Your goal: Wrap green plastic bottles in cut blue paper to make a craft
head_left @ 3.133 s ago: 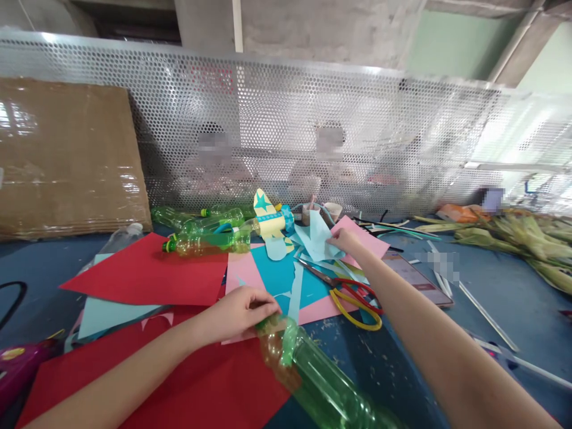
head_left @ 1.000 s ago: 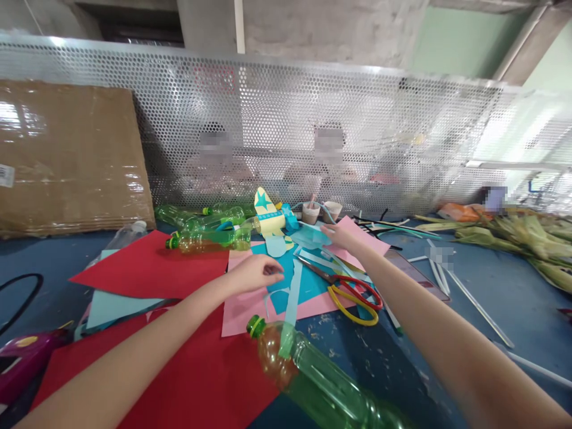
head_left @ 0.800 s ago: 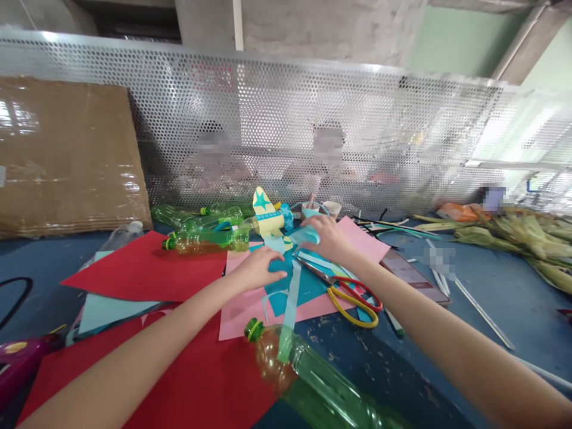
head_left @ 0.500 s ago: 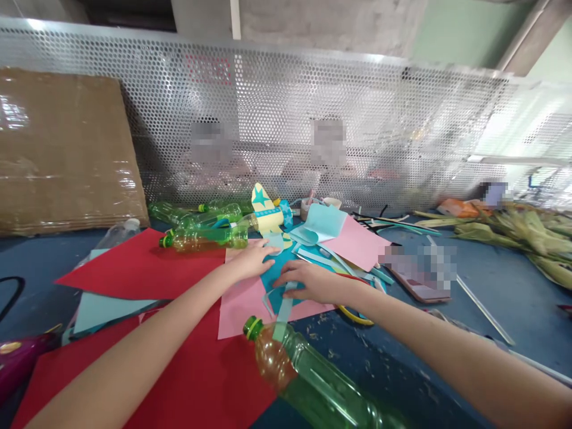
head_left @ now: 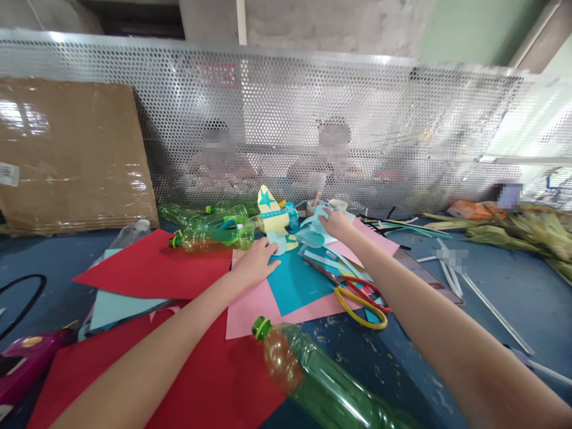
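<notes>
My left hand [head_left: 258,261] rests with its fingers apart at the light blue end of a yellow paper shape [head_left: 273,221] with teal stars. Farther right and back, my right hand [head_left: 336,223] has its fingers closed on a light blue paper [head_left: 313,231]. Between my arms lie a teal sheet [head_left: 292,283] and a pink sheet [head_left: 250,307]. Scissors [head_left: 357,292] with red and yellow handles sit on the paper strips. A green bottle [head_left: 330,381] lies nearest to me, its cap pointing left.
Red sheets [head_left: 152,265] cover the left side. Green bottles [head_left: 214,238] lie behind them. A purple tool [head_left: 31,357] is at the left edge, corn husks [head_left: 527,235] at the right. Cardboard [head_left: 75,155] leans on a perforated metal screen [head_left: 277,101].
My right hand has moved back from the paper strip to the light blue paper. The strip is off the bottle, and the scissors now show. The view has shifted slightly.
</notes>
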A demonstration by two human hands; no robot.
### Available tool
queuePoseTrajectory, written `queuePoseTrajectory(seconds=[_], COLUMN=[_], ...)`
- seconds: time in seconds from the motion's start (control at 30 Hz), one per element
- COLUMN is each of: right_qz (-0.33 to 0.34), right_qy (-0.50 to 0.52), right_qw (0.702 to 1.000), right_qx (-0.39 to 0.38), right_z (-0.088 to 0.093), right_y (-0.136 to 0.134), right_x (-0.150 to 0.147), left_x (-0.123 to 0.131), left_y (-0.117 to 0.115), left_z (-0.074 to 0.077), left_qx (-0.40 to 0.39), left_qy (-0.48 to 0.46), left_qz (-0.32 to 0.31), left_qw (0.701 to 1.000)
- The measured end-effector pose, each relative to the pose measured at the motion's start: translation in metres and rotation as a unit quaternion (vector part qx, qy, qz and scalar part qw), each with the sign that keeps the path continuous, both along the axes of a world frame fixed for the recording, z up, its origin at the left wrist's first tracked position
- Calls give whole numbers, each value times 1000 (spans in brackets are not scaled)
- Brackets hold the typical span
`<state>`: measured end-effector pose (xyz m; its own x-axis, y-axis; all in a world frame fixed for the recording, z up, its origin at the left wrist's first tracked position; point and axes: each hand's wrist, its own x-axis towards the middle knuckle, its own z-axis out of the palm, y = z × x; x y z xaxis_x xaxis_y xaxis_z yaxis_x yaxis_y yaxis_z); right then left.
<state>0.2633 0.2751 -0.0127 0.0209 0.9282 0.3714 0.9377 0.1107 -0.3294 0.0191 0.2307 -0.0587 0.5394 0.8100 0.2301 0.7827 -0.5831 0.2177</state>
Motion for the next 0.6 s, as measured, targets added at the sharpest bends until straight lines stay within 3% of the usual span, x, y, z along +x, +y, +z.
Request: queuePoseTrajectory(seconds=[0.1, 0.2, 0.3, 0.4, 0.6], right_qz=[-4, 106, 224, 270, 272], right_qy=[-17, -43, -66, -98, -92], right_qw=[1000, 993, 967, 949, 947], right_qx=[20, -26, -98, -129, -144], right_z=[0, -5, -15, -24, -27], right_y=[-16, -51, -96, -128, -133], right_x=[-10, -30, -49, -58, -54], left_x=[-1, -2, -3, -5, -9], left_y=[1, 5, 9, 11, 13], left_z=[2, 4, 9, 17, 32], left_qx=[-5, -20, -42, -61, -76], left_qy=[4, 6, 7, 4, -26], left_qz=[-4, -11, -16, -6, 14], left_qw=[1000, 1000, 999, 998, 997])
